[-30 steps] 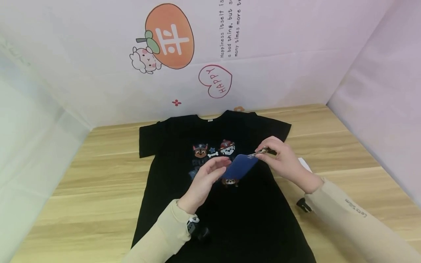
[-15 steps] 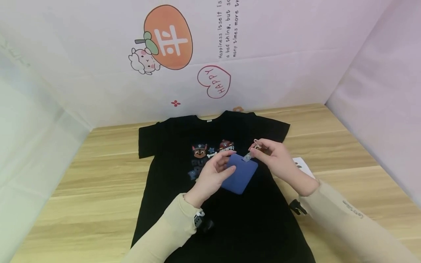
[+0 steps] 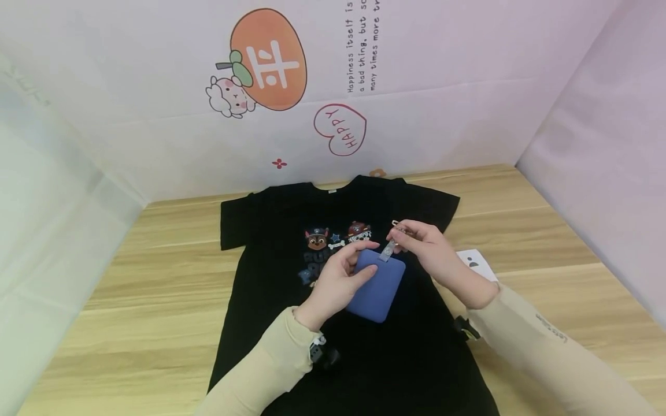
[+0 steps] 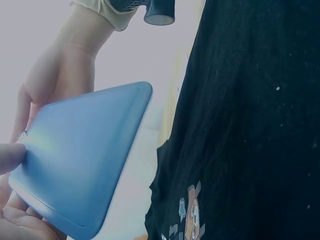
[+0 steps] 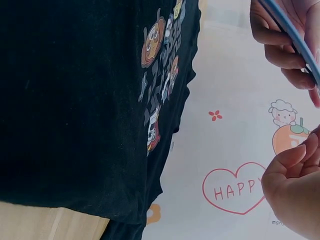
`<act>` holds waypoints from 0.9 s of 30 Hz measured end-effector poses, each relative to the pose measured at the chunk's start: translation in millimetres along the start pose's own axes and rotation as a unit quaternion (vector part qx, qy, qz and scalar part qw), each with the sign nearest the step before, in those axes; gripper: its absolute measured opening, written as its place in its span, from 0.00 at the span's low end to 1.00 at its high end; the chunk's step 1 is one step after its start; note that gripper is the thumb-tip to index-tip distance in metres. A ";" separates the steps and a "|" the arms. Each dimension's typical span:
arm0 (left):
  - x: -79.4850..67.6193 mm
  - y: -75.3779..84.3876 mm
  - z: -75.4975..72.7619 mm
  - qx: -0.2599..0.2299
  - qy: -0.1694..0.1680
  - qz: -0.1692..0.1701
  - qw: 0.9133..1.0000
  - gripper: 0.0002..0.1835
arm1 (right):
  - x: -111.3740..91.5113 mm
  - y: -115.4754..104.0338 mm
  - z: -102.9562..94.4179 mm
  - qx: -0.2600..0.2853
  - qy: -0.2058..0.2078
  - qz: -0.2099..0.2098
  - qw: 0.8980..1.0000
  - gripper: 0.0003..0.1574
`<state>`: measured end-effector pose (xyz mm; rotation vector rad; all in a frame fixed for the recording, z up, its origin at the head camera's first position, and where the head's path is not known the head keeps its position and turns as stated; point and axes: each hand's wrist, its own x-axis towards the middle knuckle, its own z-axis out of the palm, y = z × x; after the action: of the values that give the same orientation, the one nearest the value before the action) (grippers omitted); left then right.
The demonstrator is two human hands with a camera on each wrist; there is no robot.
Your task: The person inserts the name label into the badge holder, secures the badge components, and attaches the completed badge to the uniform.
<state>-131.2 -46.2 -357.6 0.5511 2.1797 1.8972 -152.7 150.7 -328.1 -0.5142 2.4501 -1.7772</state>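
Observation:
A blue badge holder [image 3: 378, 292] hangs tilted above a black T-shirt [image 3: 395, 370] in the head view. My left hand [image 3: 338, 280] pinches its upper left edge, thumb on the front and fingers behind. At the holder's top, a clear strap [image 3: 387, 251] leads up to a small metal clip, which my right hand [image 3: 429, 251] pinches; the fingers hide most of the clip. The left wrist view shows the holder's broad blue face [image 4: 80, 155] with a thumb on it. In the right wrist view the holder [image 5: 290, 30] appears edge-on, and the right hand's fingers [image 5: 295, 185] are curled together.
The T-shirt lies spread on a wooden table [image 3: 140, 300], cartoon dogs printed on its chest. A white card [image 3: 478, 264] with a dark printed design lies partly under the right forearm. Behind the table rises a printed white cloth [image 3: 437, 104].
The badge holder has turned from slanted to facing the head camera and come slightly lower. My left hand went from beside it to pinching it. The right hand shifted slightly left and down with the clip.

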 end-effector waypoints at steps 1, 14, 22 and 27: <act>-0.1 -0.1 0.2 0.004 0.001 0.001 1.000 0.19 | 0.2 0.1 -0.3 0.000 -0.001 0.004 1.000 0.18; -1.8 2.2 0.6 0.016 0.011 0.014 1.000 0.20 | 3.4 4.9 -1.5 0.035 -0.023 0.031 0.999 0.12; -0.5 -1.2 3.1 0.036 -0.003 0.035 0.999 0.19 | 5.7 6.0 1.9 0.015 -0.044 0.042 0.998 0.21; 0.1 -0.3 3.9 0.058 0.003 0.047 0.997 0.17 | 7.7 7.2 0.8 0.033 -0.060 0.048 0.996 0.19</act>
<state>-129.9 -42.6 -358.5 0.6813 2.3168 1.8279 -161.4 149.6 -334.0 -0.4743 2.2871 -1.7313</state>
